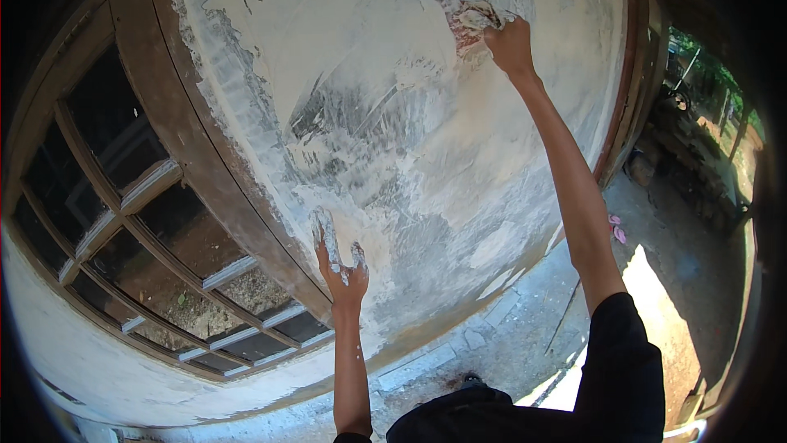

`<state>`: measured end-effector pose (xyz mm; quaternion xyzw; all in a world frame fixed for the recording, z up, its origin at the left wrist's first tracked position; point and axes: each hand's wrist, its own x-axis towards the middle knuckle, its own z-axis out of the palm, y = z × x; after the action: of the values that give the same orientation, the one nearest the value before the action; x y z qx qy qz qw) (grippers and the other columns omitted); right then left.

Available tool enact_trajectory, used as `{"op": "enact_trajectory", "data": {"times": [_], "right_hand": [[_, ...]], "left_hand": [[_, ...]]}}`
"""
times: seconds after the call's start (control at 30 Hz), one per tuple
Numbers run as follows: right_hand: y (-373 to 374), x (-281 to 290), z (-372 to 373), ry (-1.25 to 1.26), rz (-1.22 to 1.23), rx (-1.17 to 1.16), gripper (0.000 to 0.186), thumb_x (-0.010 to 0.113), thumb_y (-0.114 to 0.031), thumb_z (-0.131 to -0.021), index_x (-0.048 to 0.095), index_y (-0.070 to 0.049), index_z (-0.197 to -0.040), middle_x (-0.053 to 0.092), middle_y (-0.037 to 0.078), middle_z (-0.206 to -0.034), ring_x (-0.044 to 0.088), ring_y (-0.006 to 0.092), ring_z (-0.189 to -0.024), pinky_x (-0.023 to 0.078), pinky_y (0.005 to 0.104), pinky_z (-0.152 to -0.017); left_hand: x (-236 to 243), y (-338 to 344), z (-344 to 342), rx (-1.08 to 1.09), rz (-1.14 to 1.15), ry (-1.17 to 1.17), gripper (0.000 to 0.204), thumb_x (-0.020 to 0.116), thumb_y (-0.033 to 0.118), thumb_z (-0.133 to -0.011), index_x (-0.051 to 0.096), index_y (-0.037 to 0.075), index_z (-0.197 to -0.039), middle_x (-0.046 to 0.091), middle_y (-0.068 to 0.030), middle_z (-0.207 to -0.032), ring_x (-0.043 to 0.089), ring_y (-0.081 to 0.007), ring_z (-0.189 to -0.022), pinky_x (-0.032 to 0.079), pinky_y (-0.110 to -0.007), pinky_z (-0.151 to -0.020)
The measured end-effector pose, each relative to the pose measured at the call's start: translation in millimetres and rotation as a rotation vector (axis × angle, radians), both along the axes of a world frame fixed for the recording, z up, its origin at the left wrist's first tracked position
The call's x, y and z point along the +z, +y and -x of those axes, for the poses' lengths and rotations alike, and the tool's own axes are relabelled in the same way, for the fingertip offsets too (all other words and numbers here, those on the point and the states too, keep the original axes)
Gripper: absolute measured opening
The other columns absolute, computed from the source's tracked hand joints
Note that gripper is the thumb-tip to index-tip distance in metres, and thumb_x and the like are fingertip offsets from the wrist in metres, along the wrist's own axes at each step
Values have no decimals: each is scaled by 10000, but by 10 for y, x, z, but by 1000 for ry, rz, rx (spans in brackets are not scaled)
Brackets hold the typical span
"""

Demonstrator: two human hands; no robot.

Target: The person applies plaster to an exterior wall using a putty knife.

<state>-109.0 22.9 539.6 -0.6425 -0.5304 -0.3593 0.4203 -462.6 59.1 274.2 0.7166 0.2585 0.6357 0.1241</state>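
Observation:
My right hand (510,48) is raised to the upper part of a patchy plastered wall (361,58), its fingers closed. They grip a crumpled red-and-white piece (471,23), smeared with pale plaster and pressed to the wall; whether it is cloth or plastic I cannot tell. Lower down, my left hand (343,267) is at the wall near the window frame, with thumb and fingers apart and nothing held. White paste coats its fingers. Pale filler lies over grey, darker streaks around both hands.
A brown wooden window (123,213) with several panes stands on the left. Wooden trim (627,82) edges the wall on the right. Below runs a concrete floor (525,345), with a small pink object (616,228) lying on it. Greenery and sunlit ground show at the far right.

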Motion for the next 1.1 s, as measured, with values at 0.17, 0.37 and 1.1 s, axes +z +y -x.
{"op": "enact_trajectory", "data": {"times": [0.17,0.37,1.1], "right_hand": [[-249,49,-72,-170,-464,89,110,507,-5,-628,515,96,-671,538,202,-633,504,344,-548,428,360,-545],[59,-300,213,246,-472,160,223,493,2,-657,475,162,-811,525,319,-791,524,428,-767,417,419,-680],[280,-527,532,-126,-187,449,250,474,-22,-671,514,86,-893,522,235,-923,494,343,-813,411,330,-764]], "left_hand": [[7,-139,-46,-28,208,-130,483,530,-12,-714,369,-75,-1165,428,-194,-1121,461,-252,-989,374,-310,-822],[25,-200,-57,-47,150,-90,496,534,-13,-706,366,-74,-1168,447,-197,-1099,451,-253,-975,336,-311,-847],[-153,-106,-198,-98,223,-169,573,546,-2,-710,300,-54,-1225,371,-187,-1184,382,-261,-1077,330,-308,-861]]}}
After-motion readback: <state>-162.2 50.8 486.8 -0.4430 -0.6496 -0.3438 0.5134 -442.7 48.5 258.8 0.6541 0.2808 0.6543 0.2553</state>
